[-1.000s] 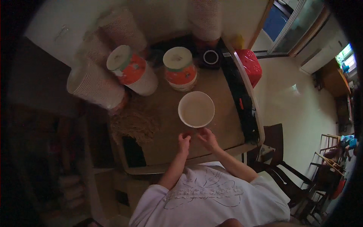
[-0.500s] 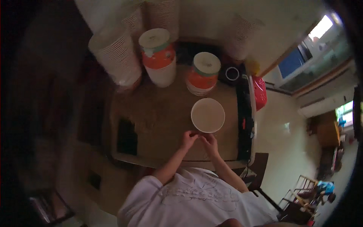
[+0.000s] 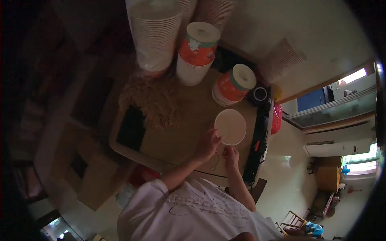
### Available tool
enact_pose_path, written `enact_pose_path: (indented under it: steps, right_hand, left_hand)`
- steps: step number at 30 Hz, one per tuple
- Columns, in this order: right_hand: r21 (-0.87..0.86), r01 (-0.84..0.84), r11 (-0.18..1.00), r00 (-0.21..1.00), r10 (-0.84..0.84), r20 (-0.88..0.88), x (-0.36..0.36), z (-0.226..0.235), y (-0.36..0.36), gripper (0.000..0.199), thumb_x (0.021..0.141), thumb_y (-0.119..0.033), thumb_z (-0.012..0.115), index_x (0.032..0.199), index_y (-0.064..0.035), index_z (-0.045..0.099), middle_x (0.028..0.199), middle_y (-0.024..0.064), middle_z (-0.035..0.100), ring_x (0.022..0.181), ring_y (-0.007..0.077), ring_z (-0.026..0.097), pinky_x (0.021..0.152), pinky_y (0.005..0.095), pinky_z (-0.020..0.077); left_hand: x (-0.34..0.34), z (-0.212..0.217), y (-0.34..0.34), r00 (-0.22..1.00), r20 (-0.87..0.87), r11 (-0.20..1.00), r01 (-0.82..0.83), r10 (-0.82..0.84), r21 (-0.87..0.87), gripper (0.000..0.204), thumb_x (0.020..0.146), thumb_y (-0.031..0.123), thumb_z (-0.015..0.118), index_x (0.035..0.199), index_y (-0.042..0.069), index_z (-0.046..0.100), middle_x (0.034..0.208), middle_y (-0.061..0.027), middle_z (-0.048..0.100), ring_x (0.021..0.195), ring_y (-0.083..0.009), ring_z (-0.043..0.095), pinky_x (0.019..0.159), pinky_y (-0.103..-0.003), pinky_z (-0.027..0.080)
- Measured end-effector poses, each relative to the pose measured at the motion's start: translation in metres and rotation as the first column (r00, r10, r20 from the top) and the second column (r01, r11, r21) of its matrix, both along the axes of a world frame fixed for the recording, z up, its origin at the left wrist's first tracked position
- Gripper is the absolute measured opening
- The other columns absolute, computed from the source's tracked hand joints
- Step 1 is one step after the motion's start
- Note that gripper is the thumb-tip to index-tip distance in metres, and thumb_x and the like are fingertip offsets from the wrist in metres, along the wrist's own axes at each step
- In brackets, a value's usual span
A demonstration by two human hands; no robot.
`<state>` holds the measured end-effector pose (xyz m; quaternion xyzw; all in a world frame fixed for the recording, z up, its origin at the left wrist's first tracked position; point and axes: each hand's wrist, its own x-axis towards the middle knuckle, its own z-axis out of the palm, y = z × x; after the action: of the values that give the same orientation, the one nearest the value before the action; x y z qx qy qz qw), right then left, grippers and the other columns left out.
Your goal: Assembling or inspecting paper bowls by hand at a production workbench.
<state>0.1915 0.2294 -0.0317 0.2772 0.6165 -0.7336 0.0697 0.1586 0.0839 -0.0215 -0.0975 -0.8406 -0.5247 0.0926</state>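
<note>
A white paper tub (image 3: 230, 127) stands on the brown tabletop in front of me, its round white face upward. My left hand (image 3: 208, 143) is at the tub's lower left edge, fingers apart and close to or touching the rim. Just below the tub, my right hand (image 3: 231, 156) is closed in a pinch; whatever is in it is too small to make out. A thin looped cord (image 3: 215, 162) lies on the table between my hands. Left of them is a loose heap of brown strands (image 3: 155, 102).
Behind the tub stand a short stack of orange-and-white tubs (image 3: 234, 85) and a taller one (image 3: 198, 52). Tall white stacks (image 3: 156, 38) rise at the back left. A black round device (image 3: 259, 94) and a red basket (image 3: 276, 118) are at the right edge.
The view has turned, bringing the brown strands into clear sight. My hands, close together before, are now apart, the left one raised to the tub's left edge.
</note>
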Motion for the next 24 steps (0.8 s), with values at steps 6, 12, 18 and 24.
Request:
enact_pose_path:
  steps: [6,12,18,24]
  right_hand:
    - [0.281,-0.223,0.933,0.951,0.271,-0.147,-0.011,-0.005,0.014,0.013,0.082,-0.018,0.054,0.08,-0.0049,0.054,0.074,-0.0008,0.053,0.066,0.0079,0.048,0.06,0.0213,0.0386]
    - [0.583,-0.097,0.807,0.872,0.351,-0.34,0.007,0.009,-0.012,0.009,0.077,-0.004,0.059,0.084,-0.0037,0.054,0.081,0.0012,0.055,0.076,0.0099,0.051,0.069,0.0232,0.0411]
    - [0.727,-0.145,0.671,0.791,0.52,-0.322,0.016,0.038,-0.02,0.009,0.074,0.0,0.057,0.083,-0.0036,0.054,0.082,0.0041,0.056,0.075,0.0118,0.052,0.069,0.0244,0.042]
    - [0.496,-0.219,0.84,0.865,0.403,-0.301,0.016,0.036,-0.021,0.012,0.072,0.0,0.056,0.083,-0.0032,0.053,0.081,0.005,0.055,0.076,0.0143,0.053,0.069,0.0271,0.0423]
  left_hand:
    - [-0.02,-0.012,-0.003,0.945,-0.211,0.928,0.171,-0.249,-0.331,0.02,0.07,0.002,0.054,0.089,0.007,0.059,0.09,-0.011,0.058,0.091,-0.0238,0.056,0.084,-0.041,0.039]
    - [-0.007,0.029,-0.015,0.948,0.27,0.981,0.136,-0.17,0.141,0.012,0.075,0.011,0.056,0.085,0.004,0.059,0.076,-0.01,0.061,0.075,-0.0236,0.06,0.071,-0.033,0.047]
    - [0.006,0.006,-0.029,0.922,0.347,0.938,0.048,-0.174,0.344,0.016,0.075,0.005,0.058,0.091,0.004,0.06,0.085,-0.0104,0.062,0.08,-0.0184,0.061,0.067,-0.029,0.048]
    - [0.004,0.012,-0.03,0.956,0.229,0.93,0.093,-0.184,0.356,0.021,0.077,-0.001,0.053,0.096,0.004,0.059,0.089,-0.01,0.062,0.081,-0.0188,0.06,0.071,-0.028,0.047]
